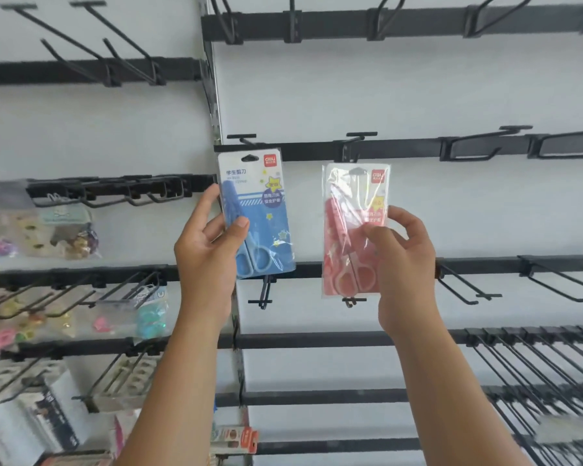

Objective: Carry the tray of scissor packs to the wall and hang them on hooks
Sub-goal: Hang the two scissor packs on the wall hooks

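A blue scissor pack point(260, 203) is held upright against the wall by my left hand point(209, 253), thumb on its front. Its hang hole sits just below a black hook point(242, 138) on the middle rail. My right hand point(401, 257) grips a pink scissor pack point(354, 230) in clear wrap, its top hole level with the neighbouring hook point(360, 136). Whether either hole is threaded on its hook I cannot tell. The tray is not in view.
Black rails point(401, 149) with many bare hooks cover the white wall. Long prongs point(535, 358) jut out at the lower right. Small packaged goods point(64, 233) hang at the left, boxed goods point(48, 412) below them.
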The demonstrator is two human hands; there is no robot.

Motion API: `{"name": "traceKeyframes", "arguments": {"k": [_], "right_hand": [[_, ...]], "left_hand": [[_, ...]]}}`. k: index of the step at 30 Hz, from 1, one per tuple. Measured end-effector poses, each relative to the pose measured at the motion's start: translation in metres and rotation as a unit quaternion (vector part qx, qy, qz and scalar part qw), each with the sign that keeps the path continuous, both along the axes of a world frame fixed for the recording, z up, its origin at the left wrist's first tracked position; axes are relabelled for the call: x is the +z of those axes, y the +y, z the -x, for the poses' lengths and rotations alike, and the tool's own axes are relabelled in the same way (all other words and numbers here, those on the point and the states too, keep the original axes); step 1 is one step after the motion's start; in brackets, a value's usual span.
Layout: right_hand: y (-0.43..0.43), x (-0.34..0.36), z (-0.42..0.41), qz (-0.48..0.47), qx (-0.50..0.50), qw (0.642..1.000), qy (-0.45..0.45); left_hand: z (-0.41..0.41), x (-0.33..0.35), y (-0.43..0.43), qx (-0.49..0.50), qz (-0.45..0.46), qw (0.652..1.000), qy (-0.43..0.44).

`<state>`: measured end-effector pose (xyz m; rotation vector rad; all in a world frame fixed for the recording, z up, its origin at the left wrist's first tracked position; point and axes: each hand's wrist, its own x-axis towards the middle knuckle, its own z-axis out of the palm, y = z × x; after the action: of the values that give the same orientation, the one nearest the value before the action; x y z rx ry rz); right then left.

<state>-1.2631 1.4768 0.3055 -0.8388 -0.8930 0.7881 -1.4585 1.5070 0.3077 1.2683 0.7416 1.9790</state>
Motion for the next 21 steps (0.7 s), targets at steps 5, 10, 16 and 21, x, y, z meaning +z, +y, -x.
{"name": "traceKeyframes", "arguments": {"k": [5,10,16,21], "right_hand": [[0.005,0.001,-0.005,-0.018,-0.007,1.0,-0.003],[0.01,0.005,-0.008,-0.042,-0.013,0.999,-0.007],[0.019,0.012,-0.011,-0.05,-0.036,0.998,-0.026],[0.023,0.013,-0.008,-0.062,-0.059,0.993,-0.076]], "left_hand": [[-0.004,0.0,0.011,0.027,-0.01,1.0,-0.004],[-0.01,-0.01,0.024,0.055,0.003,0.998,0.021],[-0.009,-0.014,0.038,0.088,0.016,0.995,0.045],[-0.007,-0.013,0.039,0.091,0.016,0.995,0.049]]}}
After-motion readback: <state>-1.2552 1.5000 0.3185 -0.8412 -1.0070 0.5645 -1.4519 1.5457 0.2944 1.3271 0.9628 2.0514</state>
